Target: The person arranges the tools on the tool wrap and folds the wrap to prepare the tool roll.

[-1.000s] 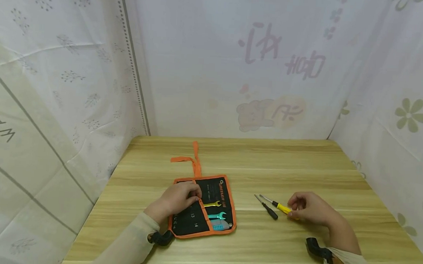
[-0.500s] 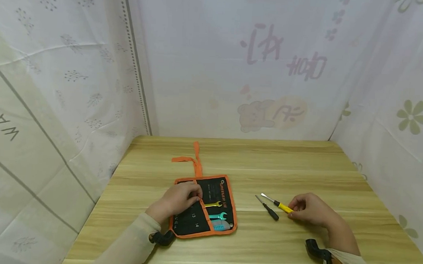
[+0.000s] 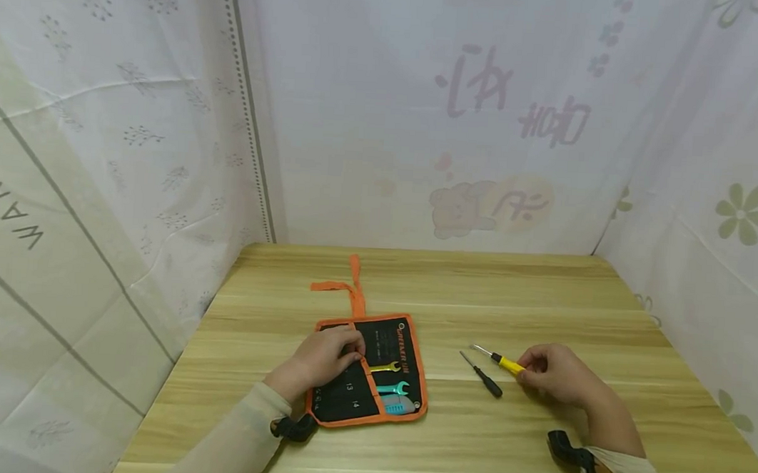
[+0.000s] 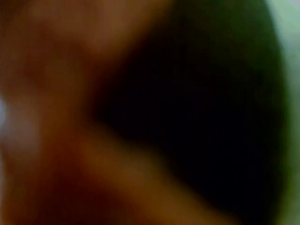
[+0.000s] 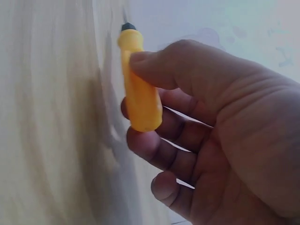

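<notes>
In the head view a black tool pouch (image 3: 361, 339) with orange edging lies unrolled on the table. My left hand (image 3: 324, 355) rests over its middle, thumb and fingers pinching the orange-edged lip of the pocket. A yellow open-end wrench (image 3: 386, 367), a teal wrench (image 3: 393, 389) and a grey-and-blue tool (image 3: 399, 405) stick out of the pocket. On the right, my right hand (image 3: 555, 374) holds a screwdriver (image 5: 140, 93) by its yellow handle between thumb and fingers, shaft pointing away to the left. A black screwdriver (image 3: 488, 384) lies beside it. The left wrist view is dark and blurred.
The wooden table (image 3: 445, 447) has patterned cloth (image 3: 359, 121) hanging behind it and at both sides. Orange tie straps (image 3: 354, 292) stretch from the pouch toward the back. Black wrist mounts (image 3: 295, 427) sit at both sleeves.
The yellow screwdriver's tip has swung slightly right, away from the black screwdriver, and more of its handle shows. My left hand keeps its place on the pouch. The head view has shifted slightly.
</notes>
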Demonstrator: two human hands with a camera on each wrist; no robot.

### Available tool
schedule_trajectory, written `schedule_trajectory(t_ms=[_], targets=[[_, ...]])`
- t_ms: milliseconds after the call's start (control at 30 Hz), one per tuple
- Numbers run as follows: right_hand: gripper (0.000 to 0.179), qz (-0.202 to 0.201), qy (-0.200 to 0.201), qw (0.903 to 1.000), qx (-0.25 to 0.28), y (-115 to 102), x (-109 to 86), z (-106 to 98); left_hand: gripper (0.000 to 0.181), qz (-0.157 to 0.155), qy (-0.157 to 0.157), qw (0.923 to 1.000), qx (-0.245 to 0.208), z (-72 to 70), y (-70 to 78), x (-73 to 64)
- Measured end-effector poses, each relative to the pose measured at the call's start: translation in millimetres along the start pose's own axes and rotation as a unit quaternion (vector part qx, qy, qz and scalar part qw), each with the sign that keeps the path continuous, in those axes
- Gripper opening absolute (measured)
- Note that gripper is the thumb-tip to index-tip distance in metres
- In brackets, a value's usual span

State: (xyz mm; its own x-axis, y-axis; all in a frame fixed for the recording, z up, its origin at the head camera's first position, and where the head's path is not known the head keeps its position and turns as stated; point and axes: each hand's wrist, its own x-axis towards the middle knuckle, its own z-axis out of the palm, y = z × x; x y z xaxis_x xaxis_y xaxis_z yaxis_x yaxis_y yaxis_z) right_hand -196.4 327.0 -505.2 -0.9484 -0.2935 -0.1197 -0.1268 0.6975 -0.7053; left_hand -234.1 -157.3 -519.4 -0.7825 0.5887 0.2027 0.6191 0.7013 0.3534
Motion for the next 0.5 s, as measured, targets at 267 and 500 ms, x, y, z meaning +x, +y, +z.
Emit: schedule_trajectory(t_ms=[267,500], targets=[[0.005,-0.030,0.039,0.9978,-0.045,-8,10.7,-3,0.006,-0.007,0.002,0.9999,-0.007,-0.3,1.7,-1.9],[0.005,-0.061,0.049,0.9944,-0.071,-21,19.9,1,0.010,-0.011,0.019,0.9997,-0.012,2.8,1.1,-2.8]])
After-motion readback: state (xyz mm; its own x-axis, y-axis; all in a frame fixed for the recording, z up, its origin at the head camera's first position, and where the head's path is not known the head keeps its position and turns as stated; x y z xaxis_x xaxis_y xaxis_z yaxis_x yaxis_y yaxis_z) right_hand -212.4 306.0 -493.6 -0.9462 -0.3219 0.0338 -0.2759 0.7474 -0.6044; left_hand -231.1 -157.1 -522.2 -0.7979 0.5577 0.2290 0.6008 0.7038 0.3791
